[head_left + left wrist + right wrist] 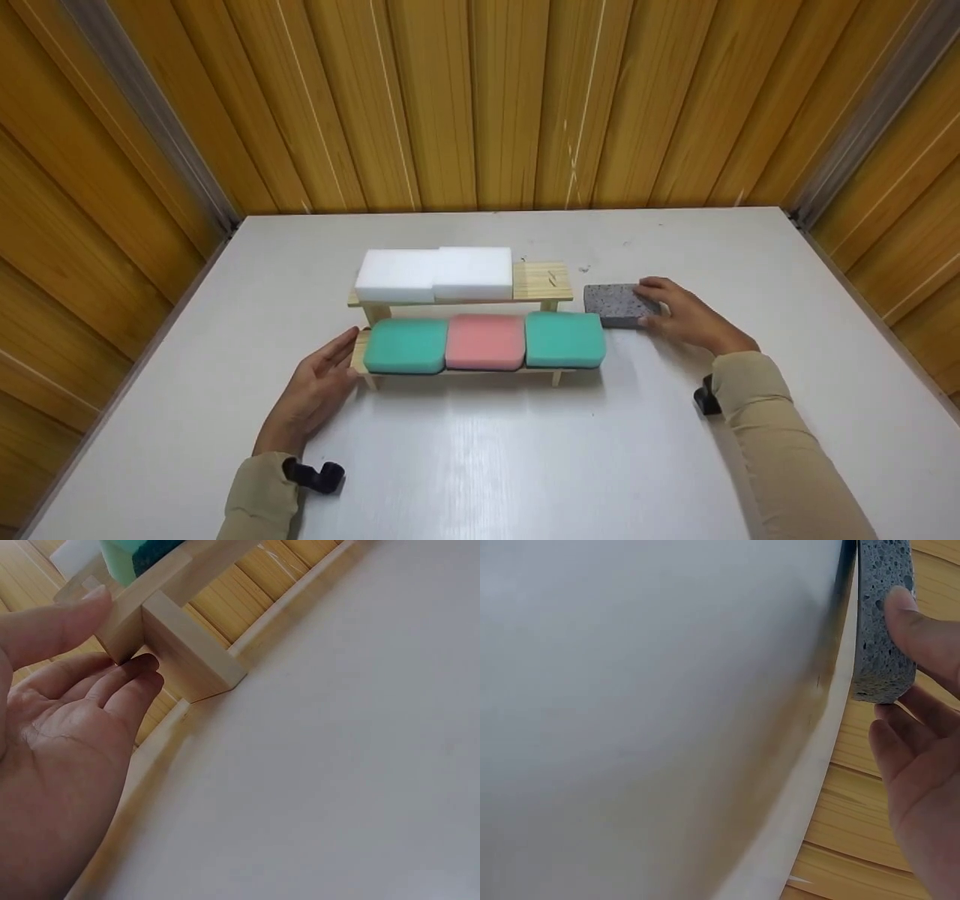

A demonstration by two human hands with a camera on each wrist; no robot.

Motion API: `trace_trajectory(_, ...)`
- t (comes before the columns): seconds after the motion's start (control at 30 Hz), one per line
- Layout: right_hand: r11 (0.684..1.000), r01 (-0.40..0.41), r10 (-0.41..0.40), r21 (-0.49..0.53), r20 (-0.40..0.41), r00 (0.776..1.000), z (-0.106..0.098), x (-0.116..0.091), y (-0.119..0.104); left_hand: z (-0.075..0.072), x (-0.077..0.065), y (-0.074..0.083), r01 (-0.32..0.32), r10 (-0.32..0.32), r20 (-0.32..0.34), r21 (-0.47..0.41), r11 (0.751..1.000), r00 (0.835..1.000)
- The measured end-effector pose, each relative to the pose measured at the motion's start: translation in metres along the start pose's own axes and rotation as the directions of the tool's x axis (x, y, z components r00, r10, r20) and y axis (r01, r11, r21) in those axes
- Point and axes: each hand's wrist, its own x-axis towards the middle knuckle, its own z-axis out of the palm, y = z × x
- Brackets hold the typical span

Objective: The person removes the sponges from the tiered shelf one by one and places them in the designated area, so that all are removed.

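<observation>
My left hand (pixel 319 386) is at the left end of the front wooden stand (pixel 361 352). In the left wrist view the thumb (pixel 82 615) lies against the board's end, with the fingers below beside a leg (pixel 195 652). On this stand sit a green sponge (pixel 406 345), a pink sponge (pixel 485 341) and another green sponge (pixel 564 339), in a row with dark undersides. My right hand (pixel 686 319) grips the right end of a grey, pitted pumice stone (pixel 615 301), thumb on one face and fingers on the opposite side.
Behind stands a second wooden stand (pixel 540 279), carrying two overlapping white sponge blocks (pixel 397 274) on its left and middle. Both stands are on a white table (pixel 480 457). Wood-patterned panels (pixel 480 105) rise behind the table and at both sides.
</observation>
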Motion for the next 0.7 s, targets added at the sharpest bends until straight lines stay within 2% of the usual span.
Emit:
trace_trajectory(0.27, 0.999, -0.018, 0.017, 0.032, 0.034, 0.999, 0.0025, -0.0003, 0.0016, -0.0019, -0.0006, -0.0019, -0.025, 0.024, 0.026, 0.02, 0.999, 0.999)
trace_trajectory(0.5, 0.997, -0.061, 0.058, 0.037, 0.067, 0.996, 0.0036, 0.0006, -0.0009, -0.002, -0.0018, -0.0012, -0.027, 0.026, 0.014, 0.05, 0.998, 1.0)
trace_trajectory(0.7, 0.998, -0.061, 0.059, 0.031, 0.071, 0.996, 0.0032, -0.0004, -0.0017, 0.0, -0.0006, -0.0004, -0.011, 0.01, 0.01, 0.019, 1.0, 1.0)
